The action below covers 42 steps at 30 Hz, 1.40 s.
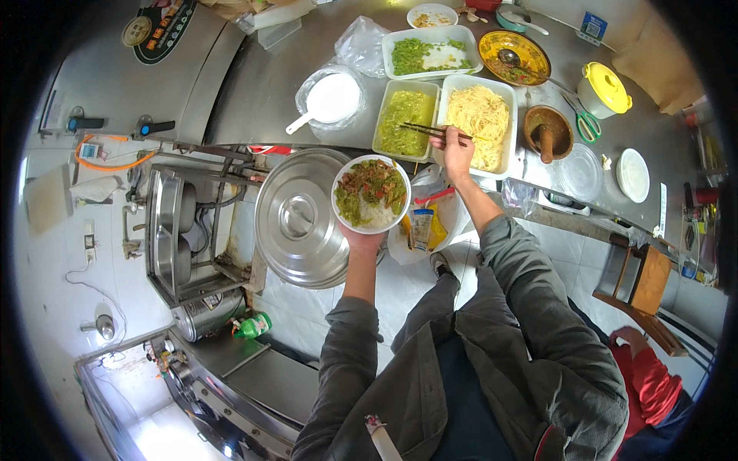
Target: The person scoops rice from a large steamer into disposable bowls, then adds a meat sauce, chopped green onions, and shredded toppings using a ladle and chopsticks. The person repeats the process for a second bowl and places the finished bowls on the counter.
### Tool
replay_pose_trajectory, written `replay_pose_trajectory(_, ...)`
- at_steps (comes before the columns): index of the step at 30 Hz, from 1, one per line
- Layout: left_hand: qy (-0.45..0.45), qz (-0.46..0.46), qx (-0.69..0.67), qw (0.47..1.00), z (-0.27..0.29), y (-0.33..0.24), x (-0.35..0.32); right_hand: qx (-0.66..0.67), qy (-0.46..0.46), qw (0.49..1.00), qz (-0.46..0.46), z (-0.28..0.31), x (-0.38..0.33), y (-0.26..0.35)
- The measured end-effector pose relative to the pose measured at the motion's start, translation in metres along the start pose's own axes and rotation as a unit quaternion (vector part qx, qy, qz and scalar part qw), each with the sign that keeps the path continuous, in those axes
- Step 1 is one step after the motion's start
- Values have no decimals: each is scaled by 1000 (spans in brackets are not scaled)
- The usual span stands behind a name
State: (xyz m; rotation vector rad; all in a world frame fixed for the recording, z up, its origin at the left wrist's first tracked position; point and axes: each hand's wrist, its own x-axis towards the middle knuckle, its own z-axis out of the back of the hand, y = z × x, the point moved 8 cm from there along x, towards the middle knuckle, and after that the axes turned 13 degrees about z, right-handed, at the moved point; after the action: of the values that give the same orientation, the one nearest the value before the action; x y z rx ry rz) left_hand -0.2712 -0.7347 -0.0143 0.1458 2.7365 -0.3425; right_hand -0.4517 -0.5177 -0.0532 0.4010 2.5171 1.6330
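Observation:
My left hand [361, 240] holds up a white bowl [371, 194] from below; it is filled with white rice, chopped green vegetables and reddish-brown pieces. My right hand [455, 151] grips a pair of dark chopsticks [428, 130], whose tips reach left over a white rectangular tray of green pickled vegetables [404, 119]. Just beside that hand sits a white tray of pale yellow noodles [481, 115]. Both grey sleeves come in from the lower edge.
On the steel counter [269, 84] stand a tray of greens and rice [430, 52], a yellow bowl of sauce [513, 55], a brown mortar with pestle [547, 132], a bag-lined bowl of white powder [332, 97], green scissors [586, 121] and a yellow-lidded jar [604, 88]. A big lidded steel pot [296, 219] sits left; a person in red [646, 376] sits right.

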Motion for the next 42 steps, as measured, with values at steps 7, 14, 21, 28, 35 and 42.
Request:
replay_pose_trajectory(7,30,-6,8,999,2,-9,28,63,-26,997,-20,6,-2,36)
replay_pose_trajectory(14,59,19,-56,996,-25,-2,57,66,37,997,32,-1,-9,126)
replay_pose_trajectory(21,95,26,-62,993,-52,4,64,-14,161,987,13,-20,-86,176)
replay_pose_trajectory(28,91,21,-42,995,-50,5,51,-43,203,978,30,-3,-119,195)
replay_pose_trajectory(35,101,33,-13,994,-54,12,42,-45,211,976,32,-4,-135,192)
replay_pose_trajectory(42,46,45,-7,998,-22,21,41,-6,170,985,32,26,-143,207)
